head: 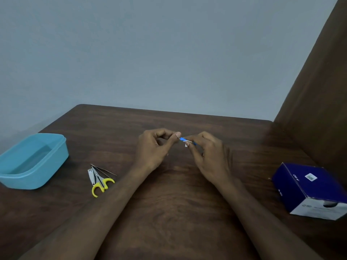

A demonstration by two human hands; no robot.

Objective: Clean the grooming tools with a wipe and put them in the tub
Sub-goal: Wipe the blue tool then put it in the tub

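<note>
I see my two hands held up over the middle of the brown table (pixel 169 203). My left hand (pixel 152 147) and my right hand (pixel 208 152) meet at the fingertips. Between them is a small blue and white packet (pixel 184 141). Each hand pinches one end of it, so both hands are closed on the packet. It is small and a bit blurry, so I cannot tell if it is torn yet. My other fingers are curled in.

The light blue tub (pixel 37 177) sits at the left edge of the table. It has no lid on, and I see nothing inside it.

Just to the right of the tub, near my left arm, lie the grooming tools in a little pile. There is a pair of scissors with yellow handles (pixel 102 184). A silver nail clipper (pixel 91 176) lies touching the scissors on their left side. Thin tweezers (pixel 105 170) lie across the top of the scissors, pointing to the right.

At the right edge of the table sits a dark blue and white box (pixel 308 188), well apart from my hands.
</note>
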